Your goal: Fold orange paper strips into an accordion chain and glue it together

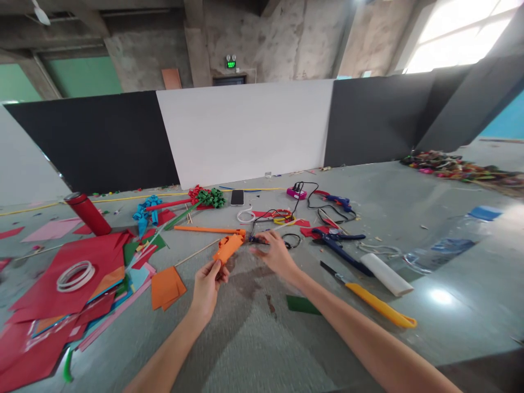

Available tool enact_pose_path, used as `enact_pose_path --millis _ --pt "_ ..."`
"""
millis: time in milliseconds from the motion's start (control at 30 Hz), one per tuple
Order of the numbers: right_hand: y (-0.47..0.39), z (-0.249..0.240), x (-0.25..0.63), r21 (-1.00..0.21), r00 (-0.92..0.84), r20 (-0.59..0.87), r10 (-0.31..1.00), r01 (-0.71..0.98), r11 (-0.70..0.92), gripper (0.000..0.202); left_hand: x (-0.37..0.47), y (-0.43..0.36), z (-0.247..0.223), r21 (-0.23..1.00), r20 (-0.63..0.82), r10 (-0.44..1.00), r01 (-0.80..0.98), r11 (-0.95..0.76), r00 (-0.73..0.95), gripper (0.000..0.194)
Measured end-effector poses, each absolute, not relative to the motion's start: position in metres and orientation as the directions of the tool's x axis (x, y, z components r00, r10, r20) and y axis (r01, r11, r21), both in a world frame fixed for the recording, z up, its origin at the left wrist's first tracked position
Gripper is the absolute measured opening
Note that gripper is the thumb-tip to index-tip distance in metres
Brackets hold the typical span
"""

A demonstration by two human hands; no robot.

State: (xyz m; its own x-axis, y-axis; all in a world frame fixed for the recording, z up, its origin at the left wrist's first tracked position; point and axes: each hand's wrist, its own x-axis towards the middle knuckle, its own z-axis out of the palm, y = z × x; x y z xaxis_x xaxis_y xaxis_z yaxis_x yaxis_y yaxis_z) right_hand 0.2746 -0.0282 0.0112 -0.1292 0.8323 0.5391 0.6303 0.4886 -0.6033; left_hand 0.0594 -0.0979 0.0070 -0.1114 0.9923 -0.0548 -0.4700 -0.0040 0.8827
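Pinching the orange paper (pixel 228 249) by its near end above the grey surface (pixel 245 344), the left hand (pixel 206 289) should avoid creasing it; the right hand (pixel 279 255), fingers parted, hovers beside it.

The head view looks forward and down, close over the left hand (pixel 206 288) and right hand (pixel 279 257), facing the white panel (pixel 249 136) farther off.

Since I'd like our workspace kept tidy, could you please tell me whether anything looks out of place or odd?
The yellow-handled knife stands out: it lies with its dark blade exposed, right of the right hand, perhaps a hazard. The red sheets at left also lie askew, overlapping unevenly.
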Motion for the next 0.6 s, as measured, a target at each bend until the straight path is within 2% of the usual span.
enact_pose_path --millis 100,233,400,600 --pt "-0.043 0.014 0.255 -0.797 -0.232 0.464 0.855 0.311 0.517 0.027 0.061 -0.098 0.006 0.874 -0.067 0.994 -0.486 0.020 -0.080 0.029" --pt "-0.061 0.010 0.235 -0.897 -0.258 0.405 0.877 0.077 0.436 0.032 0.063 -0.100 0.006 0.898 -0.045 0.996 -0.439 0.009 -0.072 0.032" --pt "-0.071 0.011 0.232 -0.917 -0.075 0.398 0.914 0.009 0.399 0.042 0.068 -0.105 0.003 0.912 -0.059 0.998 -0.407 0.048 -0.015 0.033" --pt "-0.071 0.013 0.233 -0.925 -0.025 0.372 0.928 -0.092 0.368 0.044 0.071 -0.106 0.001 0.939 -0.038 0.999 -0.341 0.048 0.036 0.033"
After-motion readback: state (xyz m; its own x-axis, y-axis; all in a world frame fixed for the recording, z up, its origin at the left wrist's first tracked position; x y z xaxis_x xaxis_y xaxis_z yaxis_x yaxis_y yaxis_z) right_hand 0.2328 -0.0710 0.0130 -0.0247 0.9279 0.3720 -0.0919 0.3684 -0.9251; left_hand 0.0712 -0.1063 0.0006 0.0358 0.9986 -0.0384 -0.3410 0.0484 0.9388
